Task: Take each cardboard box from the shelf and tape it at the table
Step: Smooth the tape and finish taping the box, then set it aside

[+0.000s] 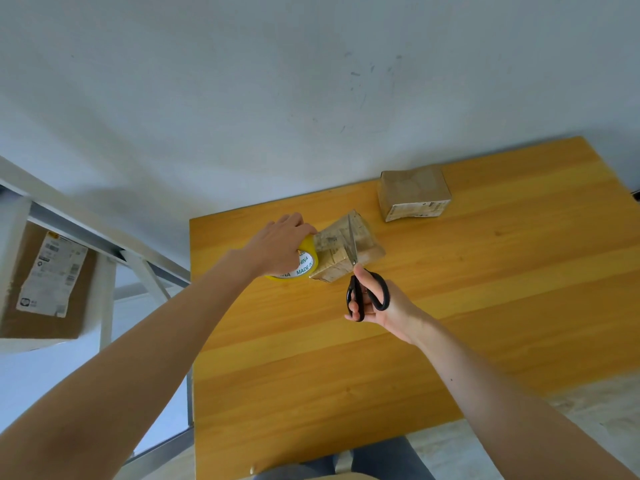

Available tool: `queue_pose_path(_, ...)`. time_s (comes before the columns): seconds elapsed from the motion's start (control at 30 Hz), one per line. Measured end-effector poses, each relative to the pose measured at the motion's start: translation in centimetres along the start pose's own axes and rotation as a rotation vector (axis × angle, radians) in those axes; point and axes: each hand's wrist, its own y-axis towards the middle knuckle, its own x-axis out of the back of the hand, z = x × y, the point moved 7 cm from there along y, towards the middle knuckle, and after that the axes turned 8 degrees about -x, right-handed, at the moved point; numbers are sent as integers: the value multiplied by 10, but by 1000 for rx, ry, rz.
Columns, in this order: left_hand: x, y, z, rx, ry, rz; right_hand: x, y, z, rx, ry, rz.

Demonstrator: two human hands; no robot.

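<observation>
- Far left: white shelf (104,244). A shelf box (20,306) sits in it, brown cardboard, with a white printed label (52,271) on the face turned to me.
- Left grip (277,247): fingers curled over the top of the yellow tape roll (304,263) and clasping it. The roll stands on edge on the worktop (485,306), hard against the left side of the small box (370,249). White core printing reads "MADE IN".
- Small box: on the worktop, left of centre and towards the far edge, one corner turned to me. Clear tape runs from the roll over its top face, which looks glossy.
- Scissors (356,296): black handles, steel blades. The blades reach away from me across the top of the small box. They appear nearly together; I cannot tell the exact gap.
- Right grip (388,315): just near of the small box, fingers threaded through both handle loops and closed on the scissors.
- Second box (412,194): far right of the small box, well apart from it, flat on the worktop close to the wall (311,81). Small print on its near side is too fine to read.
</observation>
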Motion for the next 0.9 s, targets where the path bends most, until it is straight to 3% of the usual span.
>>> queue_pose_path(0.33,3,6,0,126,-87,32,16,-7,-3,10,-58,-103)
queue_pose_path(0.9,9,22,4,209,-322,289,31,-11,7,59,-269,-217)
